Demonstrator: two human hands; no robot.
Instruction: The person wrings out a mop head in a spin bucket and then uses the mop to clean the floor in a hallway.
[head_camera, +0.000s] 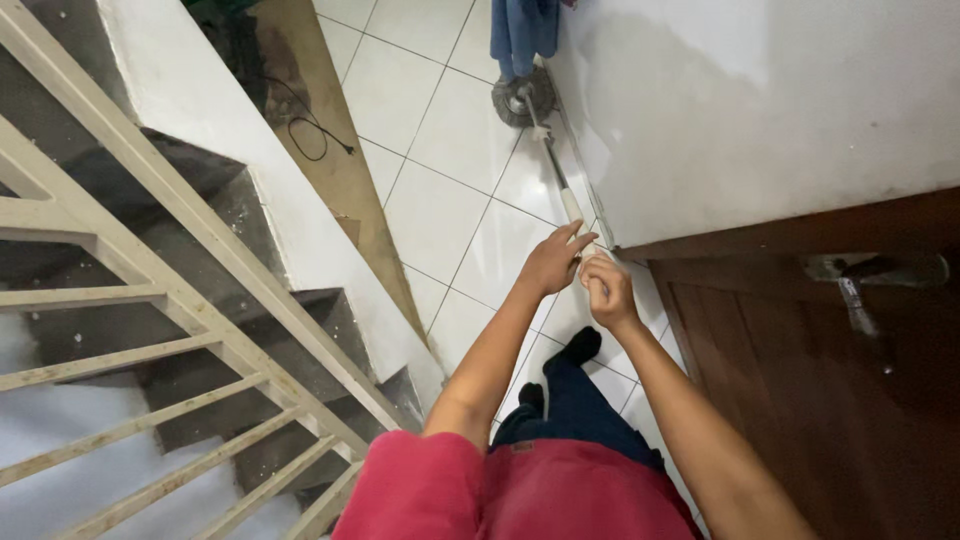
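From the head view, the left hand (552, 262) and right hand (607, 290) are closing around the top of the mop handle (556, 178), right fist pinching tight, left fingers seemingly looser. The mop head (520, 100) is resting on the tiled floor (440, 200) along the wall (760, 110). Keeping both hands stacked and pushing evenly would steady it.

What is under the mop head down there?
White floor tiles lie under the mop head and around it. The patch directly beneath is covered by the head; blue cloth hangs just behind it.
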